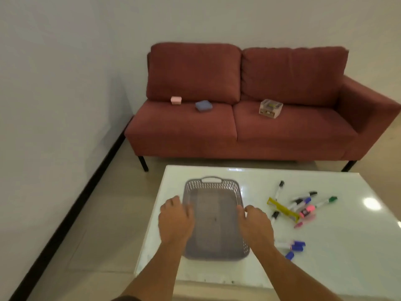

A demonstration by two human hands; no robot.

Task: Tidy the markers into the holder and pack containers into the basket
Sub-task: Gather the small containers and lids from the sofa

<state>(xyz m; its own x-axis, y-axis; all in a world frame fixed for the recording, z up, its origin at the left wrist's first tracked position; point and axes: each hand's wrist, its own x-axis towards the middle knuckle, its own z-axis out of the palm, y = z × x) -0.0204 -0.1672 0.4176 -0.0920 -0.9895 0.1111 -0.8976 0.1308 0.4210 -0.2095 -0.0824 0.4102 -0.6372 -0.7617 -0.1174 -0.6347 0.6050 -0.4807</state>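
A grey perforated basket (213, 216) lies empty on the white table (338, 253). My left hand (174, 220) grips its left rim and my right hand (256, 222) grips its right rim. Right of the basket, several markers (303, 202) lie scattered around a yellow holder (282, 208) lying on its side and a pink item (307, 211). Blue-capped markers (295, 246) lie nearer to me. On the sofa (293, 131) sit a pink container (176, 100), a blue container (203, 105) and a clear box (271, 108).
The red sofa stands behind the table, with a strip of floor between them. A white wall with a black skirting board (71, 205) runs along the left. Tiled floor lies left of the table.
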